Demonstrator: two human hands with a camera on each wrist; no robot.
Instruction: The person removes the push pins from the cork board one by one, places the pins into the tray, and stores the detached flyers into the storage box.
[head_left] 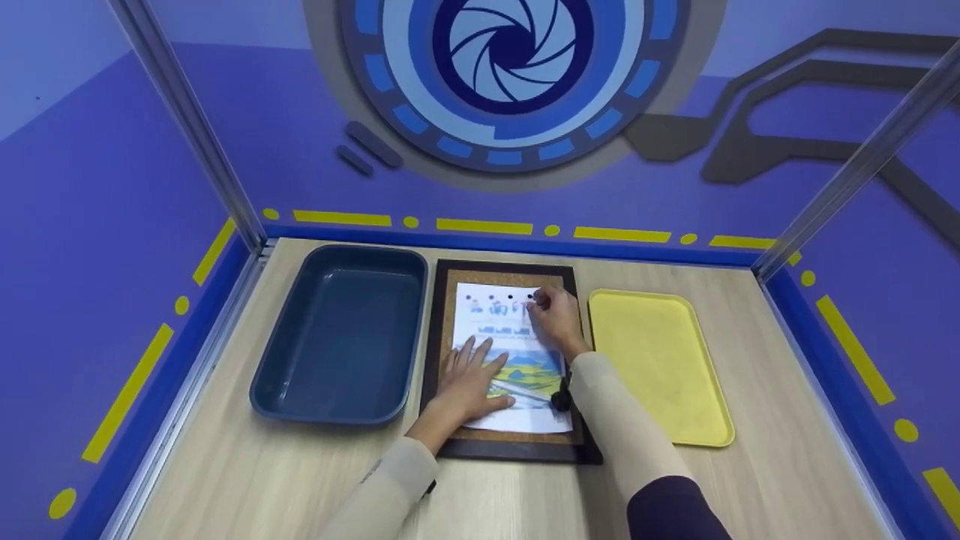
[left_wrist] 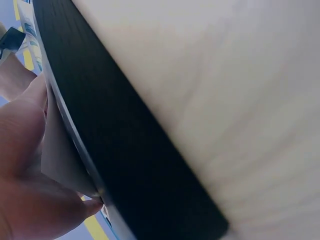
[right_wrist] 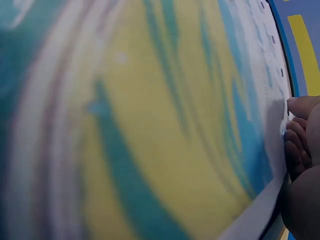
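One sheet (head_left: 534, 361) | left hand (head_left: 468, 381) spread atop | right hand (head_left: 556, 315) curled, grip unclear

The worktop (head_left: 780, 390) was pale, with a light wood grain. Directly on it lay three things side by side: a deep dark-blue tray (head_left: 345, 330), a dark-framed board (head_left: 517, 451) just beside it in the middle, and a shallow yellow tray (head_left: 660, 360).

the paper (right_wrist: 155, 120) blurs in the right-wrist view.
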